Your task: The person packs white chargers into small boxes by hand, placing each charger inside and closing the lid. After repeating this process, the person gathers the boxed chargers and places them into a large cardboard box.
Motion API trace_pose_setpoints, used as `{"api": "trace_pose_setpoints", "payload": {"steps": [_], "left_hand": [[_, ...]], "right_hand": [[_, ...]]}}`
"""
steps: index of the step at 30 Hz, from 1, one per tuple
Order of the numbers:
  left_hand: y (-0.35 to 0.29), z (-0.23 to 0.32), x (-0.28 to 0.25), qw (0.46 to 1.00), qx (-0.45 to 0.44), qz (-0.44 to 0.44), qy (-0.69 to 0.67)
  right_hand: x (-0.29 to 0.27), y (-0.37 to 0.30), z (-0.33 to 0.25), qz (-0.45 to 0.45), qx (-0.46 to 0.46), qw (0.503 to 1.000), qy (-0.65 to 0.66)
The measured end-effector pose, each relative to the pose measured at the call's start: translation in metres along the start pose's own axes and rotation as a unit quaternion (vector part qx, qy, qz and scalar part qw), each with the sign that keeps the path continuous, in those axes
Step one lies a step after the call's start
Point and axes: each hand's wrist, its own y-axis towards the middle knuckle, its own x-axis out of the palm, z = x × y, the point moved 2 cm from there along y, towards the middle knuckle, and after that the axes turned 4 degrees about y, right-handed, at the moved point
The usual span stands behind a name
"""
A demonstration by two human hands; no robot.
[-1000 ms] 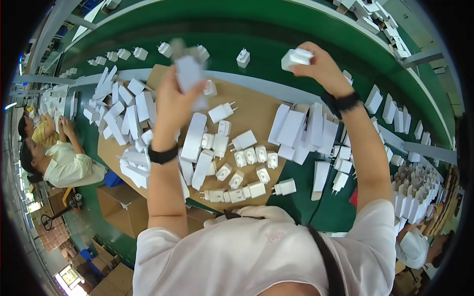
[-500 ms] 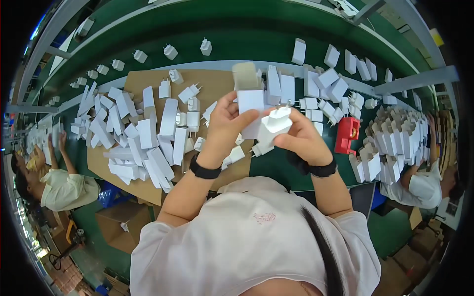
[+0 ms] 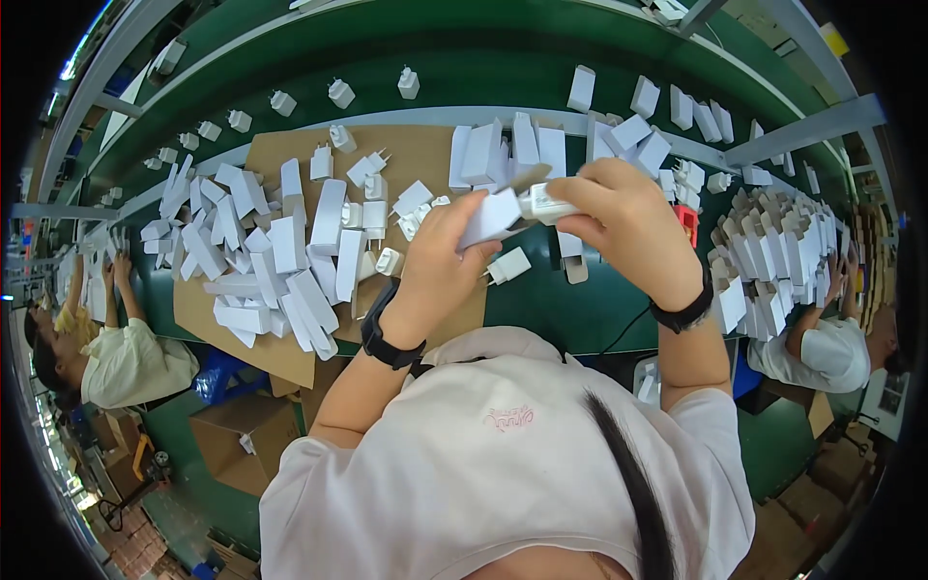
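My left hand (image 3: 433,268) grips a small white cardboard box (image 3: 489,218), tilted with its mouth toward the right. A raised flap (image 3: 531,178) shows at that mouth. In my right hand (image 3: 633,224) is a white plug-in charger (image 3: 551,204), pinched between thumb and fingers. Its near end meets the box's mouth; I cannot tell how far inside it sits. Below the hands, a loose white charger (image 3: 508,265) lies on the green table. Several more chargers (image 3: 374,218) lie on the cardboard sheet left of my left hand.
White boxes (image 3: 288,244) heap up on the cardboard sheet (image 3: 220,314) at left. Open-topped boxes (image 3: 773,256) stand packed at right. A red tape dispenser (image 3: 687,223) is partly hidden behind my right hand. Chargers (image 3: 340,93) line the far ledge. Other people work at both sides.
My right hand has rotated and brought the charger level with the box's mouth. My left hand has tipped the box from upright to slanting right.
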Motion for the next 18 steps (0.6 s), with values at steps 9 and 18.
{"api": "trace_pose_setpoints", "payload": {"steps": [9, 18], "left_hand": [[0.017, -0.025, 0.011, 0.987, -0.097, -0.061, -0.108], [0.048, -0.067, 0.022, 0.96, -0.124, -0.034, -0.247]], "right_hand": [[0.03, 0.029, 0.029, 0.078, -0.047, 0.971, 0.22], [0.05, 0.055, 0.056, 0.04, -0.044, 0.982, 0.179]]}}
